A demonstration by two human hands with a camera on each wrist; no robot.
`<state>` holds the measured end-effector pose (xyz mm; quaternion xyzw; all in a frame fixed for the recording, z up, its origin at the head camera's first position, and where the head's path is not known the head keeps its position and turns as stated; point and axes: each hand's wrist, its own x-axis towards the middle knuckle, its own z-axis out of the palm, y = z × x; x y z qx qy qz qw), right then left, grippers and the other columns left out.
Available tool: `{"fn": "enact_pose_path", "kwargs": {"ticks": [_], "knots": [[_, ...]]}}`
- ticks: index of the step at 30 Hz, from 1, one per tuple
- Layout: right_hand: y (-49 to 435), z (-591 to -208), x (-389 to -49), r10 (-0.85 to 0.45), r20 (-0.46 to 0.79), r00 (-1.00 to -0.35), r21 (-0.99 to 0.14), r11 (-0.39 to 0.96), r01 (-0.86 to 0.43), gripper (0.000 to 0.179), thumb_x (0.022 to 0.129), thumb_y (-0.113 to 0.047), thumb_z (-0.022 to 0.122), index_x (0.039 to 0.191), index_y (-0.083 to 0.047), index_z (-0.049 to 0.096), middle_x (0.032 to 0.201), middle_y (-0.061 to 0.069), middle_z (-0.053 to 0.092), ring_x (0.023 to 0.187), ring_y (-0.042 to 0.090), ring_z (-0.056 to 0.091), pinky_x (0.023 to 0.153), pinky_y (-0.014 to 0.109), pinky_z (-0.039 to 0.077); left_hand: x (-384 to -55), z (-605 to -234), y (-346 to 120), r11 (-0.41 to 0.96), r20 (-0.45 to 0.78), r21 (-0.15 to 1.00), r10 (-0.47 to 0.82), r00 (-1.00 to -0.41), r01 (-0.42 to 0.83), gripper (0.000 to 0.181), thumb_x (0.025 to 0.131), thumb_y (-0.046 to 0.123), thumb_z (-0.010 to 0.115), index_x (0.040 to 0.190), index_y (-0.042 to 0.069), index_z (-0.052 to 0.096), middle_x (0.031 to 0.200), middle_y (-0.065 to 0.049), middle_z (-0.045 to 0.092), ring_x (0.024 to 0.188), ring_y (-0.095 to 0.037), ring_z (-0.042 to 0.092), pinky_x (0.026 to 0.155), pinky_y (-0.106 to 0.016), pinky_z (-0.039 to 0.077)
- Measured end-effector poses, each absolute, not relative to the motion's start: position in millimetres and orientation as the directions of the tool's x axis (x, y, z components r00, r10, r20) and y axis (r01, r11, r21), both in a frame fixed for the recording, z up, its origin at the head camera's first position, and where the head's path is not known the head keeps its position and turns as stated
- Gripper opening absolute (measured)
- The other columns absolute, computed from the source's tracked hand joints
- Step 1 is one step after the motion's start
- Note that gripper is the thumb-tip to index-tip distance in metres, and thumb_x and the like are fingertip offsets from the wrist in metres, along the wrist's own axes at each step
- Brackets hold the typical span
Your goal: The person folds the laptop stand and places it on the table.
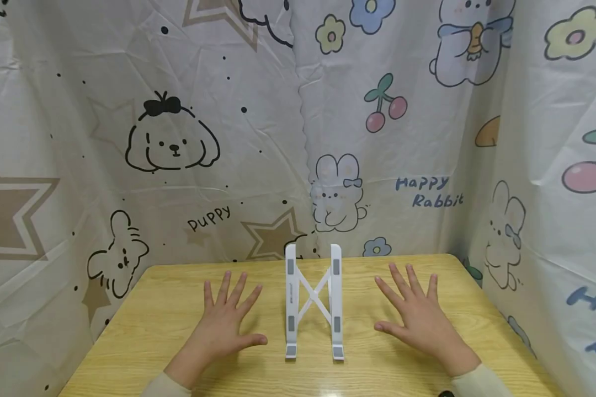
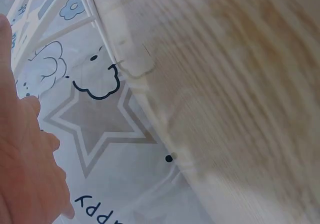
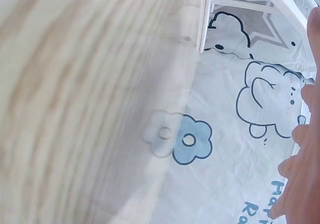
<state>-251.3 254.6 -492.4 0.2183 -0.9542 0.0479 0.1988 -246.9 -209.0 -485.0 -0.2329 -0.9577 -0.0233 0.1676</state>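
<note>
A white laptop stand [image 1: 313, 295] stands at the middle of the pale wood-grain table [image 1: 377, 375], its long axis running from 12 to 6 o'clock, upturned lips at the 6 o'clock end. Its two slim, smooth rails carry grey rectangular pads [image 1: 336, 324] and are joined by an X-shaped brace. The person's left hand [image 1: 222, 330], near 8 o'clock of it, and right hand [image 1: 421, 322], near 4, are empty, fingers spread.
</note>
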Motion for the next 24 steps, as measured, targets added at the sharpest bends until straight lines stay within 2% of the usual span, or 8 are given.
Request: {"fn": "enact_pose_path", "kwargs": {"ticks": [5, 7, 12, 17, 24], "knots": [[251.4, -488.2, -250.3, -0.397, 0.415, -0.818, -0.042, 0.89, -0.453, 0.097, 0.085, -0.074, 0.064, 0.163, -0.032, 0.026, 0.173, 0.009, 0.007, 0.156, 0.048, 0.003, 0.113, 0.07, -0.024, -247.5, -482.9, -210.8, 0.902, 0.298, 0.029, 0.404, -0.865, 0.431, 0.107, 0.078, 0.079, 0.066, 0.163, 0.028, 0.026, 0.172, -0.013, 0.006, 0.155, -0.048, -0.007, 0.114, -0.077, -0.015], [249.9, -486.6, -249.8, -0.387, 0.417, -0.822, -0.076, 0.887, -0.456, 0.097, 0.085, -0.072, 0.066, 0.164, -0.03, 0.026, 0.173, 0.009, 0.006, 0.155, 0.048, 0.005, 0.114, 0.071, -0.022, -247.8, -482.7, -210.1, 0.905, 0.287, 0.057, 0.39, -0.875, 0.422, 0.107, 0.08, 0.078, 0.066, 0.164, 0.03, 0.021, 0.172, -0.013, 0.004, 0.155, -0.048, -0.008, 0.113, -0.078, -0.015], [246.9, -482.4, -249.9, -0.345, 0.411, -0.844, -0.189, 0.873, -0.449, 0.099, 0.086, -0.067, 0.069, 0.165, -0.03, 0.022, 0.173, 0.005, 0.003, 0.156, 0.047, 0.007, 0.117, 0.073, -0.014, -247.8, -481.4, -202.7, 0.885, 0.271, 0.179, 0.375, -0.887, 0.429, 0.107, 0.084, 0.072, 0.067, 0.165, 0.028, 0.014, 0.171, -0.014, 0.005, 0.154, -0.05, -0.005, 0.111, -0.083, -0.007], [242.3, -481.8, -250.0, -0.298, 0.412, -0.861, -0.329, 0.833, -0.445, 0.097, 0.086, -0.063, 0.072, 0.164, -0.027, 0.026, 0.173, 0.007, 0.01, 0.156, 0.046, 0.012, 0.119, 0.076, 0.0, -248.2, -481.0, -195.9, 0.821, 0.246, 0.353, 0.381, -0.891, 0.449, 0.108, 0.086, 0.07, 0.066, 0.166, 0.025, 0.01, 0.171, -0.015, 0.004, 0.154, -0.05, -0.002, 0.111, -0.084, -0.001], [233.5, -479.1, -252.7, -0.255, 0.385, -0.887, -0.487, 0.76, -0.43, 0.093, 0.089, -0.056, 0.074, 0.163, -0.027, 0.026, 0.17, 0.009, 0.021, 0.153, 0.044, 0.022, 0.117, 0.076, 0.016, -252.7, -478.1, -189.8, 0.778, 0.251, 0.441, 0.371, -0.894, 0.447, 0.108, 0.087, 0.064, 0.07, 0.166, 0.017, 0.013, 0.172, -0.014, 0.007, 0.155, -0.047, 0.004, 0.112, -0.083, 0.006]]}}
